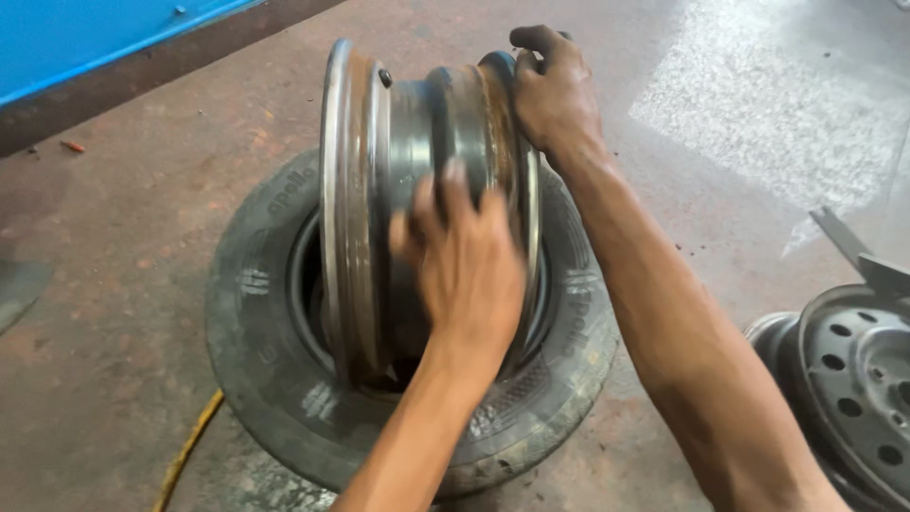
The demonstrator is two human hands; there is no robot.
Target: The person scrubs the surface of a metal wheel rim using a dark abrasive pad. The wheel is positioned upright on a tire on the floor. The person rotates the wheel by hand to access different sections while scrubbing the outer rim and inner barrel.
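A worn black tyre (256,332) lies flat on the concrete floor. A rusty steel wheel rim (355,190) stands on edge in the tyre's opening, its barrel facing me. My right hand (555,95) grips the top of the rim's right flange. My left hand (464,265) is blurred, fingers spread, pressed against the rim's barrel near the middle. The bottom of the rim is hidden inside the tyre.
A second steel rim (858,379) with round holes lies at the right edge. A metal bar (844,237) pokes up behind it. A yellow hose (190,446) runs under the tyre at lower left. A blue panel (85,38) borders the far left.
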